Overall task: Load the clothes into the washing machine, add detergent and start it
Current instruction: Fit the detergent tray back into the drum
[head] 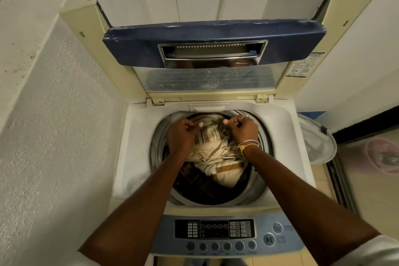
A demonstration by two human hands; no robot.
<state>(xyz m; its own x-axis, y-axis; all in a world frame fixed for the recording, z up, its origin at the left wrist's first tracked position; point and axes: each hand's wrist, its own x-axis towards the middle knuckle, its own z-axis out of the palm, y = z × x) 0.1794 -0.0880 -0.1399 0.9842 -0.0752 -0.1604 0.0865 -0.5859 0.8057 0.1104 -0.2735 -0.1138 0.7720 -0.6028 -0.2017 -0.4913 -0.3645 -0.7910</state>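
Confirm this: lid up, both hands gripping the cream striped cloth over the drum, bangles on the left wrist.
One detail is off. The head view shows the thin metal bangles on the right wrist, not the left. The rest stands: the blue-edged lid is up, and the left hand and right hand both grip the cream striped cloth over the drum.

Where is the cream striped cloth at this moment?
In the head view, the cream striped cloth lies in the open drum of the washing machine, on top of dark clothes, gripped at its far edge by the left hand and right hand.
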